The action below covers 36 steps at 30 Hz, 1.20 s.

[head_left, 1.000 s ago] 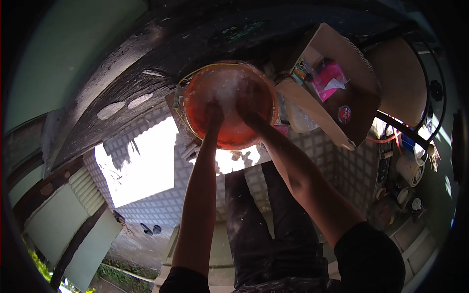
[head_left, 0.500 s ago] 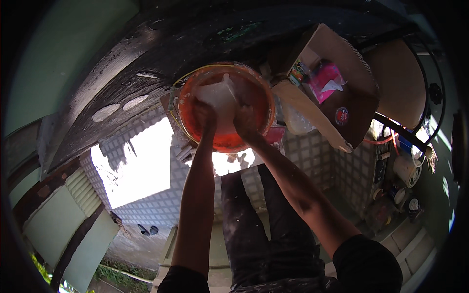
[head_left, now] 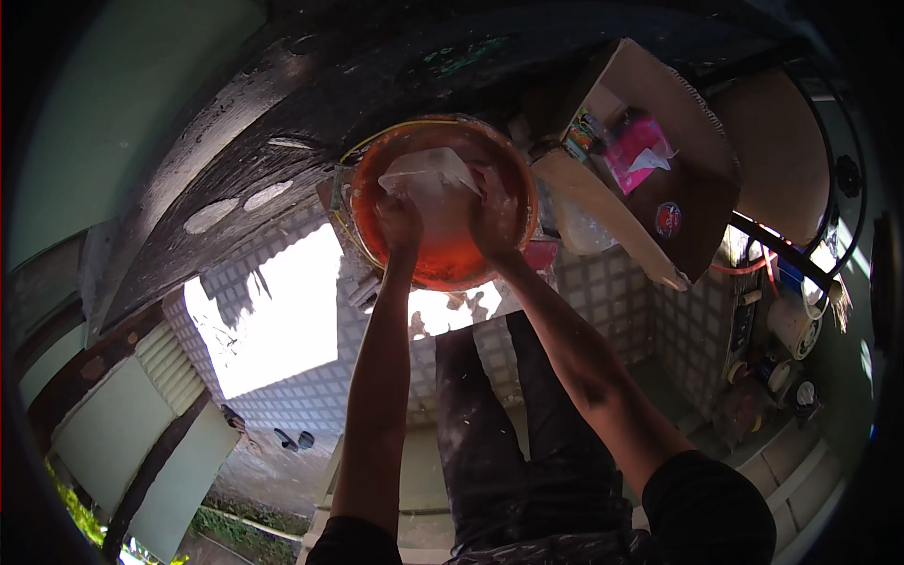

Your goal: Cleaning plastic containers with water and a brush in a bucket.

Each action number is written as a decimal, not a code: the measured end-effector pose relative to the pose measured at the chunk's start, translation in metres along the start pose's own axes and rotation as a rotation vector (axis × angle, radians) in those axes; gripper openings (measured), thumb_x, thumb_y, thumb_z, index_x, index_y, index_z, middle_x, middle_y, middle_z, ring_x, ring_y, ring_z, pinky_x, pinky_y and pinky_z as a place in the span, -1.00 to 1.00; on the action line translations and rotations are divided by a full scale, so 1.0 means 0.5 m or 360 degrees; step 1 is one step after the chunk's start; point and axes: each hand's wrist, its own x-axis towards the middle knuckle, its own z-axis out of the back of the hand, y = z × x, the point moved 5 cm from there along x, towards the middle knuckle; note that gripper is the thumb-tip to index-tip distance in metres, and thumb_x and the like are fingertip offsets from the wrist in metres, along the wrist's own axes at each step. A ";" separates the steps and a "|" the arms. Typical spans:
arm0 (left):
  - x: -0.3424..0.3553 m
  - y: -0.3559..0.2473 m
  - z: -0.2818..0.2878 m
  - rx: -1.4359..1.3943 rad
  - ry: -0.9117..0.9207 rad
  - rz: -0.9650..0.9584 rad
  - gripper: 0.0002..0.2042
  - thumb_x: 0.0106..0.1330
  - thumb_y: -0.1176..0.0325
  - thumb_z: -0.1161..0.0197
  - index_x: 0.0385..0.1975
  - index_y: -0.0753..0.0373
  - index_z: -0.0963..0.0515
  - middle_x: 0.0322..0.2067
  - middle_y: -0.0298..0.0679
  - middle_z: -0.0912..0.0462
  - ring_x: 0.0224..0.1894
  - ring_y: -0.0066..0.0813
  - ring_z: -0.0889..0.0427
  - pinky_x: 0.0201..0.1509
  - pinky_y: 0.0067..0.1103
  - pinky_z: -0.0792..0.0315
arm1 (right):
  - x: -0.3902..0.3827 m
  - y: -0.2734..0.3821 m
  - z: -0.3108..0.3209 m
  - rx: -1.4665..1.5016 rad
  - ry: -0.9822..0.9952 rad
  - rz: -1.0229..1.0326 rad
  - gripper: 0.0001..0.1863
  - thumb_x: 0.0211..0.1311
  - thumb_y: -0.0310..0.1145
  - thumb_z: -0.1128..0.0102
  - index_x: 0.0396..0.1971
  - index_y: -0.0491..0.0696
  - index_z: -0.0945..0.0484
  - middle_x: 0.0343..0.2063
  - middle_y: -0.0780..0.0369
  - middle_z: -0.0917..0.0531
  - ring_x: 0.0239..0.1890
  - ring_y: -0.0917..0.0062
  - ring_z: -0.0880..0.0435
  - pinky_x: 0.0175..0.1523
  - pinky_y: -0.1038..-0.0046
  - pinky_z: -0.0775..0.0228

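Both my hands are inside a round orange bucket (head_left: 443, 273) in front of me. Between them is a whitish, translucent plastic bag (head_left: 431, 171), spread wide with its far edge raised. My left hand (head_left: 399, 224) is closed on the bag's left side. At its right side is my right hand (head_left: 493, 209), fingers pointing up and away along the bag, the thumb side against its edge. Shadow and haze blur the fingertips. Beneath the bag, the bucket's contents look pale and cloudy, and I cannot make out what they are.
Right of the bucket stands an open cardboard box (head_left: 697, 217) with a pink packet (head_left: 636, 151) inside. A clear plastic bag (head_left: 586, 226) lies beside the box. Dark, worn boards (head_left: 311, 132) run behind the bucket. Sandals (head_left: 294, 440) lie at lower left, jars (head_left: 780, 377) at right.
The bag has widened and its far edge has flattened out. My right hand has moved outward to the right, its fingers more stretched. The whole view has shifted slightly.
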 end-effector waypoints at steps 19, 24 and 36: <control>-0.066 0.033 -0.066 0.1150 -0.0061 -0.0790 -0.61 0.15 0.33 -0.23 -0.11 0.50 -0.49 -0.25 0.04 -0.61 -0.18 0.04 -0.61 -0.18 -0.23 -0.49 | -0.022 -0.224 -0.059 -0.0464 0.0352 -0.0551 -0.84 0.15 -0.37 -0.09 -0.38 -0.09 -0.61 -0.50 0.11 -0.65 -0.35 0.29 -0.66 -0.28 0.26 -0.47; -0.043 0.054 -0.079 0.0402 0.0208 -0.0266 -0.57 0.13 0.25 -0.24 -0.07 0.45 -0.52 -0.13 0.06 -0.62 -0.06 -0.11 -0.60 0.03 -0.25 -0.42 | -0.004 -0.193 -0.056 -0.0386 0.0250 -0.0430 -0.81 0.15 -0.42 -0.05 -0.29 -0.14 -0.58 -0.42 0.06 -0.64 -0.29 0.24 -0.65 -0.17 0.25 -0.47; -0.014 0.185 -0.202 -0.0342 0.0647 0.0120 -0.52 0.23 0.32 -0.13 0.17 0.35 -0.37 0.12 -0.05 -0.47 0.15 -0.24 -0.47 0.23 -0.38 -0.35 | -0.004 -0.144 -0.040 -0.0457 -0.0176 0.0078 -0.69 0.16 -0.51 0.03 -0.09 -0.25 -0.51 -0.25 -0.08 -0.62 -0.13 0.11 -0.62 0.07 0.22 -0.45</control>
